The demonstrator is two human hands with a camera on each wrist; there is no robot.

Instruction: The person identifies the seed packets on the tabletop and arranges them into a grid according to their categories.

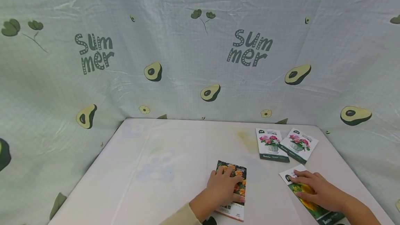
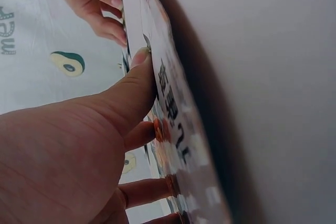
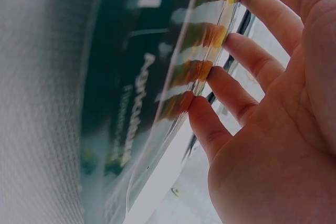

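My left hand (image 1: 220, 188) rests on a seed packet (image 1: 241, 190) printed with orange flowers, which lies on the table near the front middle. In the left wrist view, the thumb and fingertips touch the face of this packet (image 2: 178, 124); they are spread, not wrapped round it. To the right, my right hand (image 1: 322, 192) lies over a seed packet (image 1: 307, 206) with yellow flowers and a dark green band, set at a slant. Its fingertips press on the glossy face, as the right wrist view shows, with the thumb partly out of frame.
Behind the right hand lie two white packets with pink potted flowers, the left one (image 1: 271, 144) beside the right one (image 1: 300, 145), their edges meeting. The white table (image 1: 156, 186) is bounded by a hanging avocado-print sheet (image 1: 178, 48) at the back and sides.
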